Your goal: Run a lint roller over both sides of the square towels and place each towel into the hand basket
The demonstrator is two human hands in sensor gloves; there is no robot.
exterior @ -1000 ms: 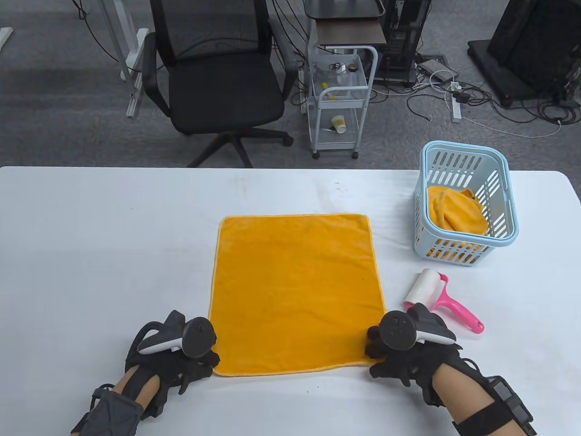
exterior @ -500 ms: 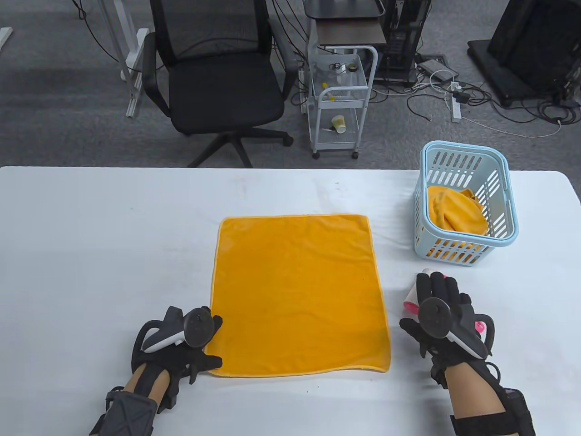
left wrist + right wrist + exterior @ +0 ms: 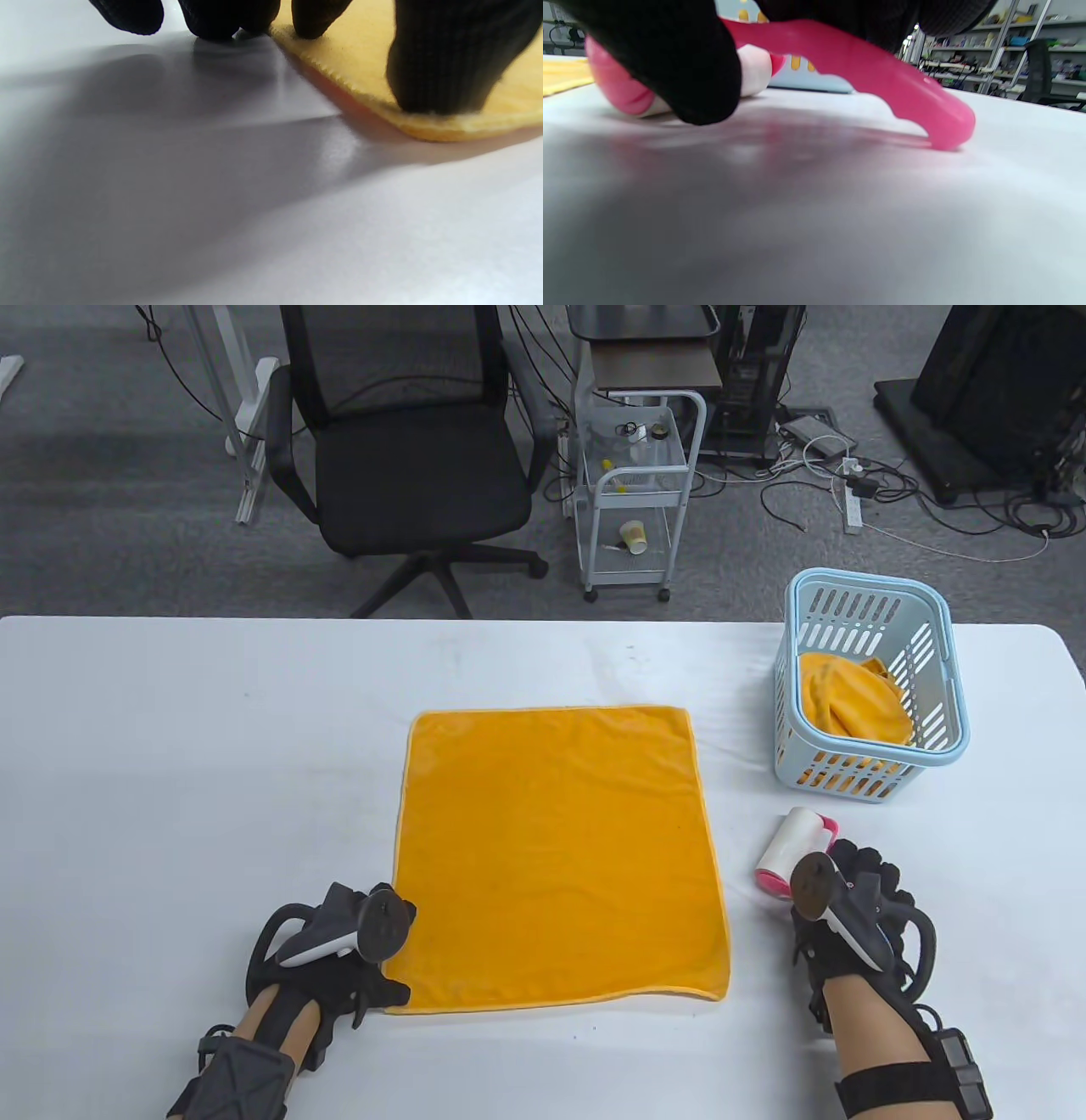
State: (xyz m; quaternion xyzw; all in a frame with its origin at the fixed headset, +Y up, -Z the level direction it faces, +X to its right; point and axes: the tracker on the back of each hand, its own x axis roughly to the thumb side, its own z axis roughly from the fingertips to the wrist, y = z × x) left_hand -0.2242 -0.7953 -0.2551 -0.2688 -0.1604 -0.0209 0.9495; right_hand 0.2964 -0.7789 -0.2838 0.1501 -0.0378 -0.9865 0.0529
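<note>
An orange square towel [image 3: 556,857] lies flat at the middle of the white table. My left hand [image 3: 392,954] rests on its near-left corner; in the left wrist view the thumb [image 3: 441,63] presses down on the towel [image 3: 360,59] and the other fingertips touch its edge and the table. The lint roller [image 3: 796,840], white roll and pink frame, lies right of the towel. My right hand [image 3: 848,895] grips its pink handle [image 3: 882,67], thumb [image 3: 683,63] on one side and fingers over the top, with the roll [image 3: 619,93] still on the table. The light blue hand basket [image 3: 865,580] stands at the far right.
A crumpled orange towel [image 3: 848,700] lies inside the basket. Beyond the table's far edge stand a black office chair [image 3: 407,466] and a white wire cart [image 3: 636,492]. Cables lie on the floor at the back right.
My right hand let go of the towel's near-right corner, moved right and closed round the lint roller's handle. My left hand stayed at the near-left corner, now pressing it flat.
</note>
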